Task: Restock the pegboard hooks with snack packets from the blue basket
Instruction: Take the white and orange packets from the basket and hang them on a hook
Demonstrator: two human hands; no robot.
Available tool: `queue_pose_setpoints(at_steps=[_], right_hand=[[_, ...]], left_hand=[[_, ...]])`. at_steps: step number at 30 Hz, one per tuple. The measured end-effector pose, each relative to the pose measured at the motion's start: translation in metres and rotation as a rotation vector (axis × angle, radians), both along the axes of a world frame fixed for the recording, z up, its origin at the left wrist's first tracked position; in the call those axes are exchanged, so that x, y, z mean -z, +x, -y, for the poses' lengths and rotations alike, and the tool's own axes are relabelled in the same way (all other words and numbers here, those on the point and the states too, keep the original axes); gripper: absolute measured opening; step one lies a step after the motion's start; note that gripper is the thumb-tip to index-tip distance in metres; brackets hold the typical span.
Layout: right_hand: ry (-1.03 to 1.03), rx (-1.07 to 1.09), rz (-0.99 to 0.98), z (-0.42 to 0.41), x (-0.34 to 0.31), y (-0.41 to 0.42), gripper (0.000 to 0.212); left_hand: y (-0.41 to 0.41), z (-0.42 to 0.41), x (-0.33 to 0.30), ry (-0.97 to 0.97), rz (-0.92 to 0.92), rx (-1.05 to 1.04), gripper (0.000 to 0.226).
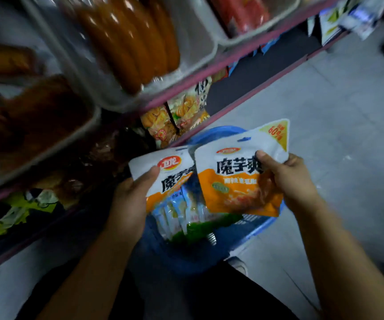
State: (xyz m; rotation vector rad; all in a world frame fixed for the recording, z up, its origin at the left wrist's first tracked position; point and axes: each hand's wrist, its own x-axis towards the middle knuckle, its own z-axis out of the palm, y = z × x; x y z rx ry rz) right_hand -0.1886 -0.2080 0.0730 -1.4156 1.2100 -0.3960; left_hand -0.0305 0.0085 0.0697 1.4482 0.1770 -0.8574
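I hold two white-and-orange snack packets above the blue basket (253, 234). My left hand (131, 199) grips the left packet (170, 179) by its left edge, thumb on the front. My right hand (288, 179) pinches the right packet (235, 185), thumb on its face; behind it shows the corner of another white packet (272, 135), and whether that is a separate packet is unclear. Inside the basket lie pale blue packets (177, 215) and a green packet (200, 229). No pegboard hooks are visible.
A pink-edged shelf unit (186, 86) stands to the left, with grey tubs of orange sausages (128, 42) and brown goods (36, 121) on top. Snack bags (181, 112) hang or lean below the shelf. Grey floor tiles (336, 112) spread to the right.
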Motion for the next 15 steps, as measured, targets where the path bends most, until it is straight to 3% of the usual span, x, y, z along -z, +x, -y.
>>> queue_pose_setpoints(at_steps=[5, 10, 12, 15], right_hand=[[0.002, -0.191, 0.016, -0.041, -0.157, 0.002, 0.017], [0.044, -0.275, 0.186, -0.089, -0.323, 0.025, 0.004], [0.010, -0.304, 0.239, -0.112, -0.381, 0.041, 0.007], [-0.057, -0.373, 0.289, -0.143, -0.446, 0.068, 0.013]], left_hand=[[0.011, -0.036, -0.163, 0.042, 0.175, -0.182, 0.009], [0.021, -0.080, -0.336, 0.011, 0.355, -0.303, 0.019], [0.025, -0.099, -0.398, 0.005, 0.435, -0.355, 0.025], [0.033, -0.128, -0.472, -0.034, 0.536, -0.454, 0.015]])
